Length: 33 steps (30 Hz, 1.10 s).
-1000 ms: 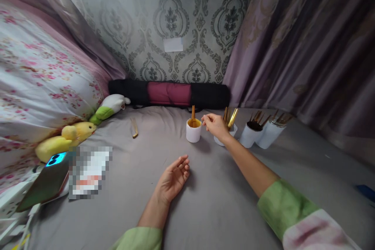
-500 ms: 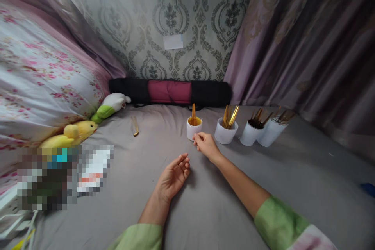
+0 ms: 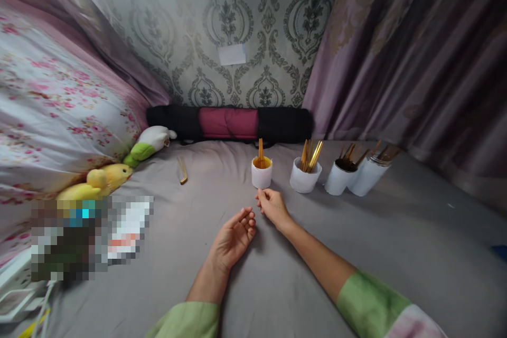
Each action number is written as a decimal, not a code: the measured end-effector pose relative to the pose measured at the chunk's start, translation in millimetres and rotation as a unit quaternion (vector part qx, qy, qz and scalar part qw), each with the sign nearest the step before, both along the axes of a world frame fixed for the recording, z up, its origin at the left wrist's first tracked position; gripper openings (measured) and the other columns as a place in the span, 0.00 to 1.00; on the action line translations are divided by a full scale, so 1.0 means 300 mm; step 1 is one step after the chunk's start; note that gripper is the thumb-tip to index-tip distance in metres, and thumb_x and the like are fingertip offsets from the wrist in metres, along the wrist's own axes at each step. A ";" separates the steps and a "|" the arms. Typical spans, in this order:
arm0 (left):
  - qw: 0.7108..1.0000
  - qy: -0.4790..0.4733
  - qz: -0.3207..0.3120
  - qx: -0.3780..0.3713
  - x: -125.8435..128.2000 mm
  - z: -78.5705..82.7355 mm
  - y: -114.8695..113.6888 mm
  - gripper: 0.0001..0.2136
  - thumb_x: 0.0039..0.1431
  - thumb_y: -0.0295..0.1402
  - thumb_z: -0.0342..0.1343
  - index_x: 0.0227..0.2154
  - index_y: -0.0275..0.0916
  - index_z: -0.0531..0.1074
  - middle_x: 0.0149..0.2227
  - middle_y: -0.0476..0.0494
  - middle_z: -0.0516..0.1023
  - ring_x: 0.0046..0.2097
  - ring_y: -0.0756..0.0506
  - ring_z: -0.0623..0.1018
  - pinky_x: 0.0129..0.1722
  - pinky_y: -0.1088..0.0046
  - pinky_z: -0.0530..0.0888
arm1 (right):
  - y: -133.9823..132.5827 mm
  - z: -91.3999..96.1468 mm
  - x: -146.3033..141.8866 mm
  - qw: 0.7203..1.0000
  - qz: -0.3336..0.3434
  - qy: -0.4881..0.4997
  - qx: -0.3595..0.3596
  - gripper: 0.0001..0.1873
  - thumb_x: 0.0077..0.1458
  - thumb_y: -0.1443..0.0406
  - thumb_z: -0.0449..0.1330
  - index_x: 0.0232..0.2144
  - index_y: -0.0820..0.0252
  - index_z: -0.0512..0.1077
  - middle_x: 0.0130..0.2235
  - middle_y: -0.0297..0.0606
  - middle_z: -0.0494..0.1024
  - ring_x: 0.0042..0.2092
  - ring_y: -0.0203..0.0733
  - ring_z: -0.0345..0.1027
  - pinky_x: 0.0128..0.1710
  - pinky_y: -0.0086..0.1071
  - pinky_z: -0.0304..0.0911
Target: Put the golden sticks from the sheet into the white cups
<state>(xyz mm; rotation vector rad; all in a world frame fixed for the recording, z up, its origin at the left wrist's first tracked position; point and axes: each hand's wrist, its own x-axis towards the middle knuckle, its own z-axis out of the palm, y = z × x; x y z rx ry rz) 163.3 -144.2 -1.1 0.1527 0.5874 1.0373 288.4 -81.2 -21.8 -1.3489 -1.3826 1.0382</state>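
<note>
My left hand [image 3: 233,236] rests palm up on the grey sheet [image 3: 277,274], fingers loosely curled and apart, holding nothing. My right hand [image 3: 273,207] lies just right of it, fingers curled in, close in front of a white cup [image 3: 262,171] with a yellow inside and a gold stick standing in it. What the right hand holds, if anything, is hidden. Further right stand a white cup of gold sticks [image 3: 304,174] and two more cups [image 3: 358,175] with dark and gold sticks.
A loose gold stick [image 3: 182,170] lies on the sheet at the left. Yellow [image 3: 97,182] and green-white [image 3: 148,143] soft toys lean on a floral duvet [image 3: 51,105]. A black and maroon roll [image 3: 229,123] lies along the wall. Curtains hang at right.
My right hand has drawn back from the cups toward me and now lies beside my left hand. The left hand has not moved.
</note>
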 end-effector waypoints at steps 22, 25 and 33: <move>0.995 0.073 0.025 -0.059 0.014 0.022 0.038 0.04 0.51 0.23 0.50 0.31 0.30 0.67 0.24 0.47 0.69 0.23 0.56 0.68 0.21 0.82 0.67 | -0.011 -0.030 0.012 0.995 -0.006 -0.070 0.073 0.20 0.52 0.55 0.45 0.24 0.61 0.70 0.18 0.34 0.70 0.19 0.33 0.61 0.19 0.24 0.54; 0.993 0.096 0.022 -0.063 -0.001 0.029 0.051 0.04 0.50 0.23 0.51 0.31 0.30 0.66 0.23 0.47 0.69 0.22 0.56 0.68 0.21 0.82 0.67 | -0.010 -0.033 0.013 0.995 -0.002 -0.071 0.073 0.20 0.53 0.56 0.45 0.24 0.62 0.70 0.19 0.35 0.70 0.19 0.32 0.61 0.19 0.24 0.54; 0.988 0.143 0.020 -0.062 -0.054 0.037 0.096 0.05 0.49 0.21 0.50 0.31 0.31 0.65 0.22 0.49 0.68 0.21 0.56 0.68 0.18 0.83 0.67 | -0.009 -0.036 0.013 0.994 -0.001 -0.075 0.073 0.19 0.53 0.56 0.45 0.24 0.61 0.69 0.19 0.35 0.71 0.18 0.32 0.60 0.18 0.24 0.53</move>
